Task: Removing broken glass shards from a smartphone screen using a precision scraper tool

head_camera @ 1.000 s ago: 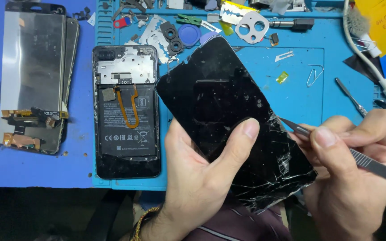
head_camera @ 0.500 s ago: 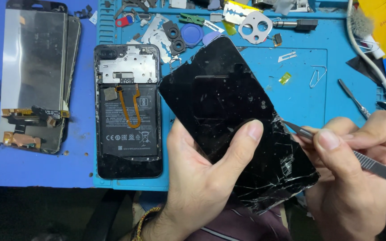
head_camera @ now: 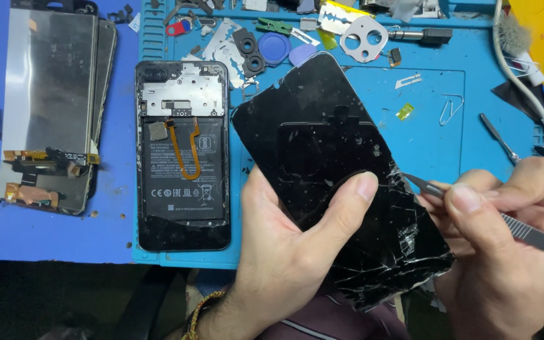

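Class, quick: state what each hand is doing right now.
Left hand: closed, holding the cracked black phone screen panel.
Right hand: closed, holding thin metal tweezers, tip at the panel's edge.

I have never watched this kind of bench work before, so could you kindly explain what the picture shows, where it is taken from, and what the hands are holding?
The picture comes from a camera worn on the person's head, looking down at their own two bare hands; there is no machine. The left hand holds a black cracked screen panel, thumb on its face. The right hand grips metal tweezers, the tip at the panel's cracked right edge. Underneath is a blue work mat. On it lies an opened phone body showing its battery and an orange flex cable. Further left sits a stack of spare display panels. Small parts and tools are scattered along the top.
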